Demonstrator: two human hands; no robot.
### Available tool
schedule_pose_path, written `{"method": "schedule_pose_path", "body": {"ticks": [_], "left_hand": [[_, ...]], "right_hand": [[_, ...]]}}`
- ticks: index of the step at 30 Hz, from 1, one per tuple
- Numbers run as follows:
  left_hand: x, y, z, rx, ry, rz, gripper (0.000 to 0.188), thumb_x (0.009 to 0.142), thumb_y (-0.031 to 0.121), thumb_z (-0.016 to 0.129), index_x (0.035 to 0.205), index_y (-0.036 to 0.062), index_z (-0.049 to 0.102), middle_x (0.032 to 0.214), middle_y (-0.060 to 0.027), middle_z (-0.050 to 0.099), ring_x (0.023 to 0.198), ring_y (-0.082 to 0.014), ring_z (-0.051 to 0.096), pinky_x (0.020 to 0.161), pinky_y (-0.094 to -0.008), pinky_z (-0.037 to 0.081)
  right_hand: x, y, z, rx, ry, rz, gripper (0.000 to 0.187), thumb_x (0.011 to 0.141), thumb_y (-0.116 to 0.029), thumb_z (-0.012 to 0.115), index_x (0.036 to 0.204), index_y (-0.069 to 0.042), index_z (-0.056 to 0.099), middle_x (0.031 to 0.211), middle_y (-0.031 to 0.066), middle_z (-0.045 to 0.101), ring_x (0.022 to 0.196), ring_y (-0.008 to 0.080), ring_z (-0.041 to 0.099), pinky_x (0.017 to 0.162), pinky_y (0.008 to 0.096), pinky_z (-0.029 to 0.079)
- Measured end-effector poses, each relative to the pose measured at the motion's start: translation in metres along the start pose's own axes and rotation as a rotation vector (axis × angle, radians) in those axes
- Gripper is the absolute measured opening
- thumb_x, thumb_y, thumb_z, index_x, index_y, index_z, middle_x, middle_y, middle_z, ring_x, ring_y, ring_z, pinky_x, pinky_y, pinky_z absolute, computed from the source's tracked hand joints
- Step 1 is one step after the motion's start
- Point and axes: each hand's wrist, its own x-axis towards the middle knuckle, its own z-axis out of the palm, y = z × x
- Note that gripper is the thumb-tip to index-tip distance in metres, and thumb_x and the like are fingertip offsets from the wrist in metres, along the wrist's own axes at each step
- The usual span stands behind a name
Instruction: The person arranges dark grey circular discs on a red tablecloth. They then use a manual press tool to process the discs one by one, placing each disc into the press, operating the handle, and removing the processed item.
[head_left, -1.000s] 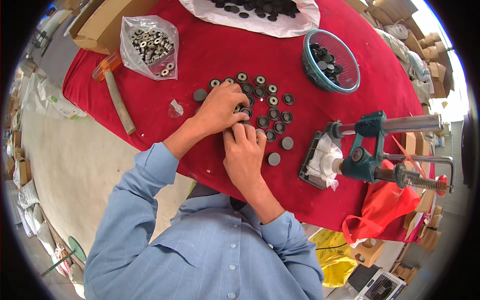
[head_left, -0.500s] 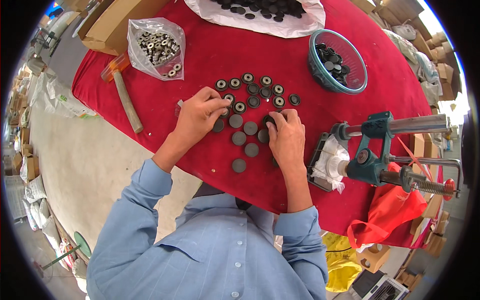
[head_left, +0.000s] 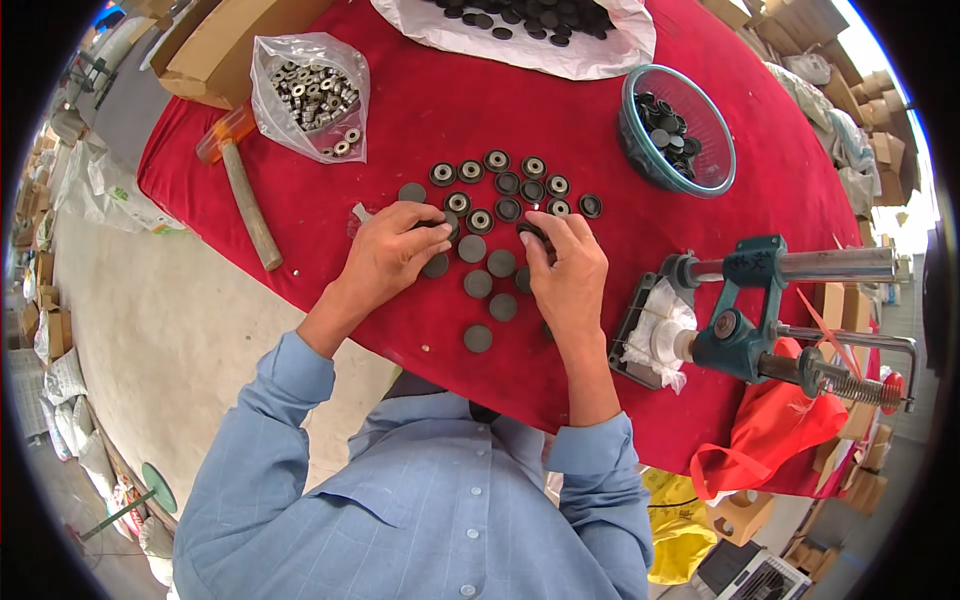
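My left hand (head_left: 385, 252) is closed in a pinch, its thumb and fingers on a round black cap (head_left: 452, 224) that they partly hide. My right hand (head_left: 570, 275) grips another black cap (head_left: 532, 231) on edge between thumb and fingers. Beyond both hands, several black caps with metal bearings seated in them (head_left: 497, 160) lie on the red cloth. Among these are open black caps without bearings (head_left: 507, 184). Nearer me, several flat-faced black discs (head_left: 478, 339) are scattered. One more disc (head_left: 411, 192) lies just past my left hand.
A bag of metal bearings (head_left: 318, 95) and a hammer (head_left: 250, 205) lie left. A clear bowl (head_left: 680, 175) of black caps stands at the far right, a white sack (head_left: 600, 60) of more at the back. A green hand press (head_left: 735, 330) stands right, beside a red bag (head_left: 770, 440).
My left hand has shifted slightly left and toward me, and a disc past it now shows. My right hand has moved a little left, tilting its black cap up.
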Motion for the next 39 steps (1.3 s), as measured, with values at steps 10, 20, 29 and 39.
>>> {"method": "schedule_pose_path", "body": {"ticks": [10,20,29,39], "left_hand": [[-0.011,0.01,-0.003,0.207,-0.029,0.105,0.027,0.088,0.018,0.081,0.114,0.0081,0.079,0.129,-0.0065,0.071,0.122,-0.0282,0.064,0.105,-0.0478,0.049],[-0.015,0.008,-0.003,0.123,-0.024,0.081,0.032,0.087,0.011,0.08,0.119,0.008,0.076,0.132,-0.0088,0.069,0.124,-0.0316,0.063,0.105,-0.0515,0.049],[-0.015,0.007,-0.003,0.114,-0.041,0.078,0.035,0.087,0.011,0.079,0.122,0.0077,0.075,0.132,-0.01,0.067,0.126,-0.0318,0.062,0.105,-0.0522,0.048],[-0.015,0.007,-0.002,0.112,-0.044,0.082,0.036,0.087,0.01,0.078,0.123,0.0074,0.074,0.13,-0.0107,0.066,0.126,-0.0313,0.062,0.107,-0.0517,0.047]], "right_hand": [[0.018,-0.012,0.036,-0.047,0.012,-0.18,0.015,0.09,-0.001,0.076,0.105,-0.005,0.074,0.104,0.0089,0.069,0.085,0.0284,0.072,0.072,0.0402,0.059],[0.01,-0.003,0.046,-0.286,-0.093,-0.347,0.023,0.087,-0.002,0.072,0.11,-0.004,0.074,0.113,0.0076,0.069,0.101,0.0296,0.068,0.088,0.0434,0.057],[0.001,-0.007,0.044,-0.341,-0.121,-0.387,0.027,0.085,-0.001,0.068,0.111,-0.003,0.073,0.12,0.0086,0.068,0.105,0.0291,0.068,0.09,0.0436,0.057],[-0.003,-0.011,0.039,-0.339,-0.13,-0.384,0.022,0.085,-0.003,0.068,0.107,-0.003,0.073,0.121,0.0093,0.069,0.105,0.0301,0.069,0.09,0.0452,0.057]]}}
